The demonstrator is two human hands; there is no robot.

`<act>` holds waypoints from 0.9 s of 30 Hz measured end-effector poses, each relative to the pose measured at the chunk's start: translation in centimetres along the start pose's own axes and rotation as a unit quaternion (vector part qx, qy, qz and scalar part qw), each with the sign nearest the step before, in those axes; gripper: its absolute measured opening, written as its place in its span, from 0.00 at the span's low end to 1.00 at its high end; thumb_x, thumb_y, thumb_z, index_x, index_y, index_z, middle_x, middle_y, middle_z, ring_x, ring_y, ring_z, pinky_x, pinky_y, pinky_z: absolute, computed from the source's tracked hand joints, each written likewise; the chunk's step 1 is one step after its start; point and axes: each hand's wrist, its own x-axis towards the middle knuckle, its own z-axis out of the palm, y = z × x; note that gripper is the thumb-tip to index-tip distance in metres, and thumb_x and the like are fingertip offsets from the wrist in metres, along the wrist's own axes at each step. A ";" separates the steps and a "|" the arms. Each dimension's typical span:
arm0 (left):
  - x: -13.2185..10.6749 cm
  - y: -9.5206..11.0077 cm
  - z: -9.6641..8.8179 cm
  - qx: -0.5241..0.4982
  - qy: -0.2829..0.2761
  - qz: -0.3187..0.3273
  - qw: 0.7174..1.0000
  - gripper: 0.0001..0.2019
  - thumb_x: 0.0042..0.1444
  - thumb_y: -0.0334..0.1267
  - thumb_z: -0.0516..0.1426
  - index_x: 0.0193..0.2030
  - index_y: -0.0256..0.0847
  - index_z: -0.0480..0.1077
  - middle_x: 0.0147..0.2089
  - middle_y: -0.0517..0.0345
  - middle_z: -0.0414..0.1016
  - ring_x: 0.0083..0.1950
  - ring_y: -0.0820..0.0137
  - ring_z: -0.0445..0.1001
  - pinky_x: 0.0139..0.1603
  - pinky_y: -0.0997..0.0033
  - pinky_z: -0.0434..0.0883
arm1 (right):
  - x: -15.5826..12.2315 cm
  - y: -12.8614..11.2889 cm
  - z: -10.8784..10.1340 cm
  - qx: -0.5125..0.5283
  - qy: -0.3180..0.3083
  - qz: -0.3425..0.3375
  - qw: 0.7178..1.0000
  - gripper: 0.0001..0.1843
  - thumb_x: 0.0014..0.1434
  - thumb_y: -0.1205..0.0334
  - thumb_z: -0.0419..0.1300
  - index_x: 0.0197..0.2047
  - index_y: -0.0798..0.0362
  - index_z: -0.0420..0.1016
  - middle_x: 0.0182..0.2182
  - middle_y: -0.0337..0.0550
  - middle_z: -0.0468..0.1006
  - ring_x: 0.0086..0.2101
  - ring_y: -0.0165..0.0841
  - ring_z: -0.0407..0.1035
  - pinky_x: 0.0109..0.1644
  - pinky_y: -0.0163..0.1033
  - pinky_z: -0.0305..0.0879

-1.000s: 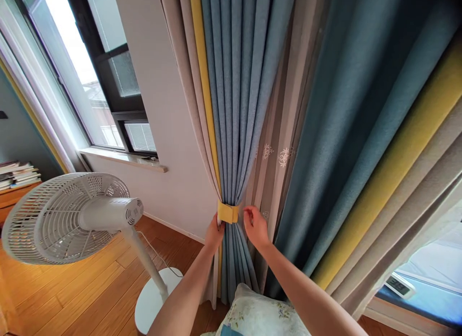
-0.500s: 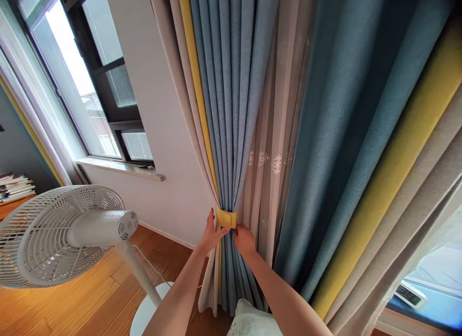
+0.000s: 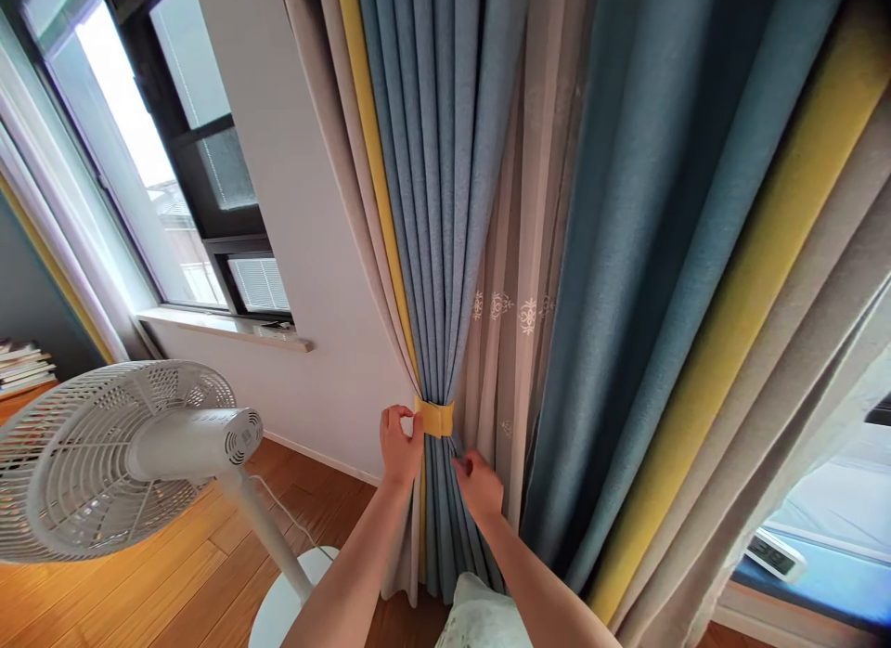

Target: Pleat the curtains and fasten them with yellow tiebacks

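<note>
A blue curtain (image 3: 442, 258) with a yellow stripe and a beige edge hangs gathered at the waist by a yellow tieback (image 3: 437, 419). At the tieback's left end is my left hand (image 3: 402, 451), its fingers curled towards the thumb. What lies between those fingertips, if anything, is hidden. Just below the tieback, my right hand (image 3: 480, 484) pinches the right edge of the blue curtain between thumb and fingers. Behind it hangs a sheer beige curtain (image 3: 511, 369) with white embroidery.
A white standing fan (image 3: 187, 444) is on the wooden floor at left. Beyond it are a window (image 3: 237, 184) and its sill (image 3: 229, 328). Another blue, yellow and beige curtain (image 3: 626, 258) fills the right side. A pale cushion-like item (image 3: 480, 615) lies at the bottom.
My left hand has gone from spread fingers across the tieback's underside to curled fingers at its left end. My right hand has dropped slightly from the tieback to the curtain below.
</note>
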 end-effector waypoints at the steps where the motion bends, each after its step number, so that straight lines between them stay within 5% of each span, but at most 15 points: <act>1: -0.5 -0.6 0.0 0.019 -0.003 -0.017 1.000 0.04 0.51 0.37 0.51 0.33 0.42 0.63 0.37 0.54 0.64 0.44 0.64 0.65 0.48 0.60 0.63 | -0.5 0.0 0.6 0.002 -0.010 -0.010 1.000 0.16 0.60 0.52 0.43 0.42 0.47 0.68 0.34 0.39 0.77 0.34 0.33 0.72 0.33 0.35 0.64; 4: -3.0 -2.8 0.4 0.092 -0.061 -0.085 0.990 0.05 0.49 0.36 0.52 0.34 0.42 0.67 0.40 0.52 0.66 0.46 0.61 0.65 0.49 0.58 0.62 | -1.4 -0.2 2.8 0.008 -0.035 -0.050 0.998 0.17 0.60 0.57 0.44 0.50 0.45 0.65 0.42 0.40 0.75 0.39 0.33 0.70 0.39 0.35 0.64; 7: -5.2 -4.5 1.3 0.172 -0.137 -0.159 0.962 0.10 0.49 0.40 0.54 0.38 0.46 0.71 0.53 0.54 0.63 0.55 0.59 0.60 0.54 0.58 0.58 | -1.2 -0.6 4.8 0.043 0.008 -0.007 0.999 0.22 0.59 0.60 0.44 0.56 0.52 0.59 0.51 0.46 0.67 0.46 0.35 0.66 0.44 0.37 0.63; 12: -4.9 -4.7 3.5 0.224 -0.181 -0.144 0.947 0.12 0.51 0.46 0.53 0.40 0.51 0.71 0.60 0.59 0.57 0.60 0.60 0.54 0.58 0.58 0.54 | 0.4 -0.8 5.9 0.110 0.095 0.042 0.988 0.23 0.58 0.61 0.42 0.55 0.58 0.61 0.51 0.50 0.67 0.49 0.38 0.63 0.48 0.39 0.60; 21: -4.0 -6.1 6.9 0.274 -0.184 -0.155 0.931 0.19 0.56 0.47 0.45 0.52 0.46 0.64 0.64 0.54 0.51 0.60 0.61 0.56 0.57 0.55 0.53 | 4.8 -0.5 4.3 0.042 -0.092 0.082 0.991 0.24 0.58 0.51 0.43 0.49 0.55 0.68 0.39 0.53 0.76 0.39 0.42 0.71 0.39 0.45 0.64; 27: -2.8 -7.5 7.2 0.293 -0.223 -0.159 0.916 0.12 0.53 0.45 0.49 0.38 0.48 0.71 0.61 0.58 0.57 0.60 0.60 0.54 0.58 0.49 0.50 | 7.1 -1.0 4.5 -0.031 -0.086 0.038 0.995 0.23 0.59 0.52 0.43 0.38 0.55 0.75 0.34 0.53 0.77 0.36 0.41 0.72 0.35 0.41 0.66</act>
